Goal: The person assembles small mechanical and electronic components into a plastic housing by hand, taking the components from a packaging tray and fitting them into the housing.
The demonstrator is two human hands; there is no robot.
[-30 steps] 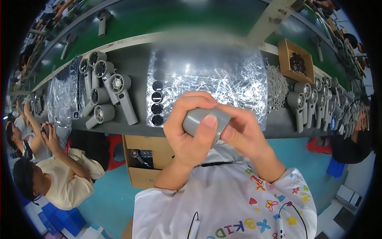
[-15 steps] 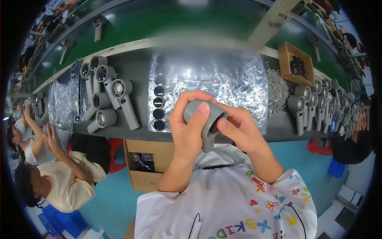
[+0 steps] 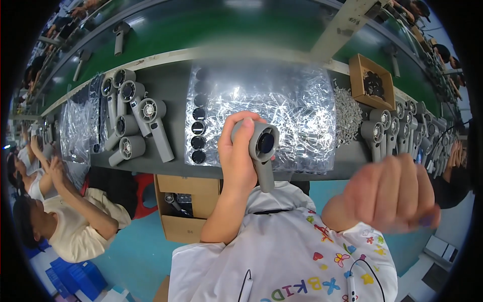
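My left hand (image 3: 239,158) is wrapped round the head of a grey handheld fan (image 3: 266,168), thumb on top and handle pointing down toward me. A black round cap sits in the middle of the fan's open face. Out to the right, beyond the table's front edge, is my right hand (image 3: 390,194), blurred, its fingers curled closed. A small dark blue spot shows by its fingertips; what it is I cannot make out. Behind the fan lies a clear plastic sheet (image 3: 297,136), with a column of black round caps (image 3: 198,142) along its left side.
Several grey fans (image 3: 152,109) lie at left beside plastic bags (image 3: 75,128); more fans (image 3: 373,132) stand at right. A pile of small parts (image 3: 348,116) and a cardboard box (image 3: 358,80) of black pieces are at back right. Co-workers (image 3: 75,226) sit at left.
My right hand has let go of the fan and swung out to the right. In my left hand the fan has turned, and the black cap in its face now shows.
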